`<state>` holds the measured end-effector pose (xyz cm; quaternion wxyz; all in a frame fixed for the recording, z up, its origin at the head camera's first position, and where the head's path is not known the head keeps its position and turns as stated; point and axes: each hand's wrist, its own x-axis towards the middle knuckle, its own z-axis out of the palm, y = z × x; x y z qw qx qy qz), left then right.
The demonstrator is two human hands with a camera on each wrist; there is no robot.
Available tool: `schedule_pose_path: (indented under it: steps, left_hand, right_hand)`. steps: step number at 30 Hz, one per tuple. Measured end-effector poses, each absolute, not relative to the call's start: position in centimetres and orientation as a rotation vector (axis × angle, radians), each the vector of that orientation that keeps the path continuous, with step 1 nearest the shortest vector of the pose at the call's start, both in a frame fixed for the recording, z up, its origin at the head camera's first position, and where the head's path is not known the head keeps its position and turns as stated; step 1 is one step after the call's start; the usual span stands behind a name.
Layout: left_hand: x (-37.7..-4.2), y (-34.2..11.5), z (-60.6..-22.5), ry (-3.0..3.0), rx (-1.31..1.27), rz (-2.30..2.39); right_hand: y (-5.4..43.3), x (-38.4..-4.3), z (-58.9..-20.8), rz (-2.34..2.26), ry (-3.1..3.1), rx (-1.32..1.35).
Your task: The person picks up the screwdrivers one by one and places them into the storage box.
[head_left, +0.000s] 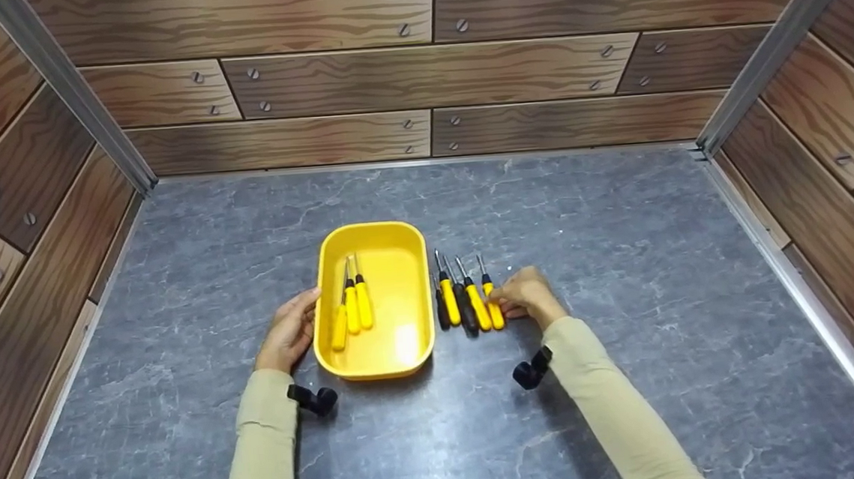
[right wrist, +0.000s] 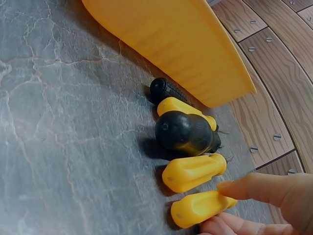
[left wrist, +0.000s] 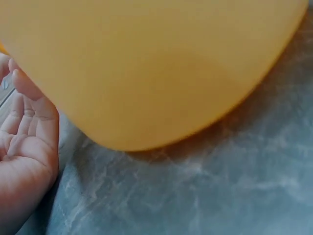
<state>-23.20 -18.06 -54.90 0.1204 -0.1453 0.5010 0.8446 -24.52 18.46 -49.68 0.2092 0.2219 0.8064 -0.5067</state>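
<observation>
A yellow plastic bin (head_left: 399,271) stands in front of me with three yellow-handled screwdrivers (head_left: 353,308) lying along its left side. My left hand (head_left: 288,333) rests against the bin's outer left wall, its fingertips touching near the rim; the left wrist view shows the palm (left wrist: 24,152) beside the wall. Right of the bin lies a row of screwdrivers, some yellow-handled (head_left: 477,307), some black-handled (head_left: 464,308). At the row's right end my right hand (head_left: 528,294) pinches a yellow screwdriver (right wrist: 198,208) by its handle between thumb and fingers; its handle end appears low, close to the surface.
A grey marbled tabletop (head_left: 208,232) lies under everything. Wood-patterned panels (head_left: 431,78) stand behind and at both sides, with metal strips (head_left: 816,317) along the edges. The bin's right wall stands close beside the leftmost black screwdriver (right wrist: 166,90).
</observation>
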Motion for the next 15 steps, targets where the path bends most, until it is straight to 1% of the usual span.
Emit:
schedule_pose_path:
  steps: [5, 15]
  left_hand:
    - [-23.1, -18.8, -54.8, 1.498, -0.39, 2.401]
    - [-22.9, -20.5, -54.8, 1.646, -0.138, 2.221]
  right_hand:
    - [18.5, -24.5, -49.5, -1.402, 2.243, 0.608]
    - [18.6, -24.7, -49.3, -1.367, 2.246, 0.614]
